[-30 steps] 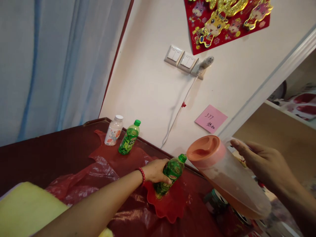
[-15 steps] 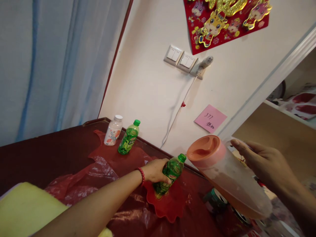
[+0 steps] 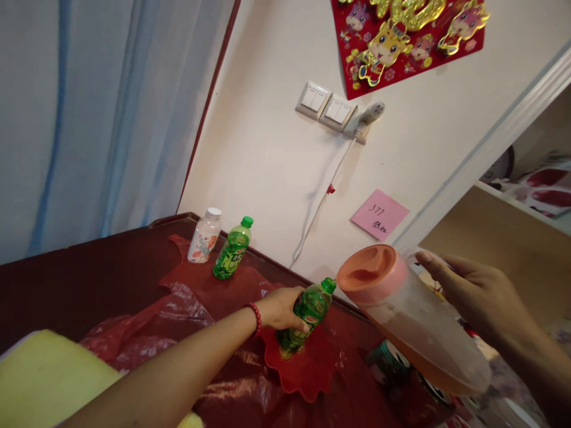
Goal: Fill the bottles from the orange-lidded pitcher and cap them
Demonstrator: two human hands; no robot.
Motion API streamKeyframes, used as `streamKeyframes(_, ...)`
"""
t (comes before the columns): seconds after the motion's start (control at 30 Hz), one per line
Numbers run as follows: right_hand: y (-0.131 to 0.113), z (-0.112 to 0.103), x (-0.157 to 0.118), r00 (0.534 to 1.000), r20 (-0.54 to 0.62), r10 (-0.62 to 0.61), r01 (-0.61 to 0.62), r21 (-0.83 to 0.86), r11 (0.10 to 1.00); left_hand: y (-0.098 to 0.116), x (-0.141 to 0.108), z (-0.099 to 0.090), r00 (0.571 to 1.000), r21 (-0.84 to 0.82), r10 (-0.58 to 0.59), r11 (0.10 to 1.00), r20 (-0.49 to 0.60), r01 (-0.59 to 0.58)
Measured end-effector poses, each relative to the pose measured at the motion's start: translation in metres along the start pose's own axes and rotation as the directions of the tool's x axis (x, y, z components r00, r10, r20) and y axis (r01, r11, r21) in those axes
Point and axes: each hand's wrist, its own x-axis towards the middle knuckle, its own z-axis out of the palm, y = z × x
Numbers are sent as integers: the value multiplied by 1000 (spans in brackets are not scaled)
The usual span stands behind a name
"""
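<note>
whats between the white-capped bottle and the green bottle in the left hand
In the head view, the other green bottle stands between them, beside the white-capped bottle; nearer the held green bottle is the left hand.

Tilted pitcher (image 3: 423,324) beside held bottle (image 3: 314,304)

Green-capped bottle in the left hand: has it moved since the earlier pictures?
No: against the pink note on the wall, the green-capped bottle, gripped by the left hand, shows no visible shift.
</note>
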Motion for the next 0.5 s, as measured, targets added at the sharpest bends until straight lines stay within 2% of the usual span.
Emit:
streamKeyframes(0.43,-1,0,-3,1000,6,7,-7,5,1000,0,0,-1,1000,-4,8,1000,6,-8)
streamKeyframes(0.5,-1,0,-2,999,-39,-28,27,-12,1000,1,-1,-1,1000,-3,11,1000,4,-11)
